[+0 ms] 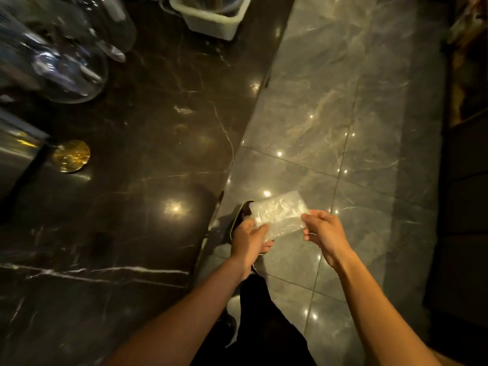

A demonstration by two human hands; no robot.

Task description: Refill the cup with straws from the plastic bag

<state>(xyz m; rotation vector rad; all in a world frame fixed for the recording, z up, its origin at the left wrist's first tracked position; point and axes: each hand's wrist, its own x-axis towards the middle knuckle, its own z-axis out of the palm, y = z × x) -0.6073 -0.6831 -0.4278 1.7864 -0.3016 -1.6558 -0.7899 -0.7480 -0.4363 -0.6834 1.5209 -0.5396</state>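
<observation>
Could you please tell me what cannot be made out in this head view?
- Contents of the plastic bag: crinkled, glaring film hides them; both the left hand and right hand pinch it.
- The cup: none identifiable.
- Glassware, top left: motion-blurred.
- White bin: cut off by top edge.

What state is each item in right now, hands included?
plastic bag: held up over the floor, pinched at both ends; open or sealed not visible.
left hand: gripping the bag's left end.
right hand: gripping the bag's right end.
white bin: upright on the dark counter.
glassware: blurred, state unclear.
</observation>
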